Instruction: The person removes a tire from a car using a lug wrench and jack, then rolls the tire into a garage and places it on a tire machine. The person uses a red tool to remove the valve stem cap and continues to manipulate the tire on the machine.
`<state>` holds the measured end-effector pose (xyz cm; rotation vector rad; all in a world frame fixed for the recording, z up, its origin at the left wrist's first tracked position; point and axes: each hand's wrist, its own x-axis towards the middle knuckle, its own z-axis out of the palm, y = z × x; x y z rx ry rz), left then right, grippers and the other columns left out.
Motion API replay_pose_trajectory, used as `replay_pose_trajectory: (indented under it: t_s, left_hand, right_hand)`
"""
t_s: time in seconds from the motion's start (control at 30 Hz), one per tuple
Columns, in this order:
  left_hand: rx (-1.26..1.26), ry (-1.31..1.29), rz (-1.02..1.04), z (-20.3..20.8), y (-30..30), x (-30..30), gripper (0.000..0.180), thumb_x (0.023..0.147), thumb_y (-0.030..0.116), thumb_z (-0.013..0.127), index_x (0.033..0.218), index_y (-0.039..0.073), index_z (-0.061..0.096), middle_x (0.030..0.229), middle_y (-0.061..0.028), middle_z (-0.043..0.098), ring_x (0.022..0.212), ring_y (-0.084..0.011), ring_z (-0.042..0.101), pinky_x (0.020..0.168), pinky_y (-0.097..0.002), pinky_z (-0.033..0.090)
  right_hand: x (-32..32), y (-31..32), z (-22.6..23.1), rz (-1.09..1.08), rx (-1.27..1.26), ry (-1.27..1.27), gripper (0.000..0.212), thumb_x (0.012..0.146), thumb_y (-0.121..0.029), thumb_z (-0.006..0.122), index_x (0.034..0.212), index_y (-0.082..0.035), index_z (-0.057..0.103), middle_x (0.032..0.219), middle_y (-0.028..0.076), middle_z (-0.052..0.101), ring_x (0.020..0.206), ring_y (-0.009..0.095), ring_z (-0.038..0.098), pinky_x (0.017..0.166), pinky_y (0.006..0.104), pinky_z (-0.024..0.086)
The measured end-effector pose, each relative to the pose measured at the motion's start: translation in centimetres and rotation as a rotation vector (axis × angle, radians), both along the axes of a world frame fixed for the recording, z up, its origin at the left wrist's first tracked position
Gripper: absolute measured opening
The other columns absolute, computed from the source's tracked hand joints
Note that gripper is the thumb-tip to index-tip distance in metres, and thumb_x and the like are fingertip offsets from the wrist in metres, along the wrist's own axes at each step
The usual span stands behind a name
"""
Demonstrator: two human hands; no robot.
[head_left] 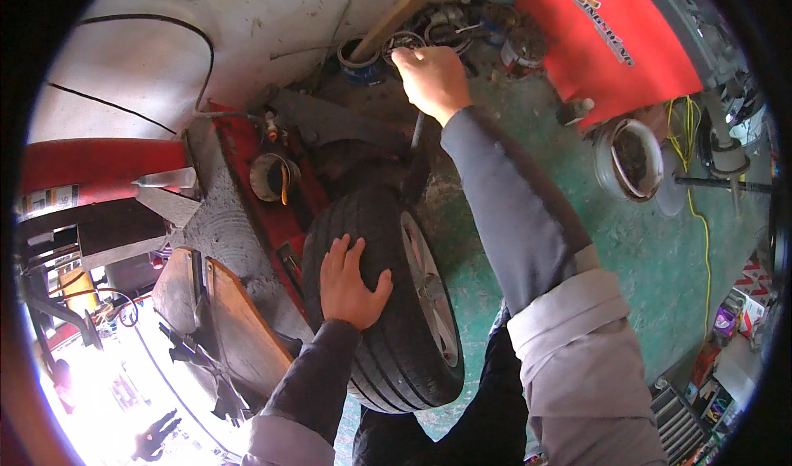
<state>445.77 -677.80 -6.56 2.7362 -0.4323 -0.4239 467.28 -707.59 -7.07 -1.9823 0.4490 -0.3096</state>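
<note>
A car wheel (pixel 433 288) with a black tyre (pixel 388 359) and silver spoked rim stands upright in front of my legs, beside a red machine (pixel 276 210). My left hand (pixel 353 283) lies on the tyre's tread, fingers spread and thumb out. My right hand (pixel 433 78) is reached forward above the wheel's far end, its fingers closed round the top of a dark bar (pixel 418 140). Below the fist the bar slants down toward the tyre's far side; its lower end is hard to make out in shadow. A round cup (pixel 272 177) with an orange-handled brush sits on the machine.
Several buckets (pixel 360 68) stand along the back wall, a wooden plank leaning from one. A red cabinet (pixel 606 45) is at the far right, with a white pail (pixel 629 160) before it. A yellow cord (pixel 707 260) runs along the green floor. Wooden boards (pixel 239 305) are at left.
</note>
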Motion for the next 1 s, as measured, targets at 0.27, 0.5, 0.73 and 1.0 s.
replay_pose_trajectory:
  t_s: [0.27,0.5,0.73,1.0]
  left_hand:
    - [0.027,0.045,0.013,-0.8,-1.1,3.6,0.070,0.090,0.037,0.076,0.150,0.004,0.058,0.163,-0.0207,0.049,0.155,-0.0406,0.040,0.129,-0.0512,0.030]
    - [0.007,0.098,0.075,0.0,1.9,2.8,0.068,0.091,0.033,0.076,0.151,0.007,0.059,0.164,-0.0203,0.048,0.156,-0.0406,0.040,0.128,-0.0505,0.032]
    - [0.009,0.071,0.036,-0.7,3.2,2.5,0.065,0.093,0.033,0.074,0.150,0.007,0.060,0.163,-0.0222,0.049,0.154,-0.0425,0.041,0.127,-0.0510,0.035]
    - [-0.012,0.039,-0.042,2.1,2.4,-4.2,0.072,0.098,0.036,0.070,0.155,-0.004,0.051,0.166,-0.0258,0.044,0.156,-0.0434,0.038,0.129,-0.0534,0.029]
  right_hand:
    - [0.2,-0.7,-0.3,0.002,0.034,-0.075,0.044,0.092,-0.035,0.059,0.071,0.003,0.066,0.075,0.025,0.067,0.075,0.051,0.065,0.070,0.0567,0.052]
    - [-0.9,2.7,-0.4,0.085,-0.067,-0.200,0.039,0.098,-0.026,0.061,0.071,0.001,0.057,0.069,0.024,0.059,0.068,0.048,0.058,0.061,0.0569,0.043]
    - [-2.3,3.9,0.1,0.041,0.107,-0.050,0.053,0.101,-0.041,0.064,0.071,0.002,0.062,0.068,0.025,0.062,0.068,0.046,0.061,0.064,0.0524,0.047]
    - [-14.2,5.2,-0.1,-0.115,0.140,0.303,0.093,0.090,-0.074,0.071,0.136,0.007,0.062,0.123,0.027,0.074,0.119,0.041,0.071,0.102,0.0495,0.053]
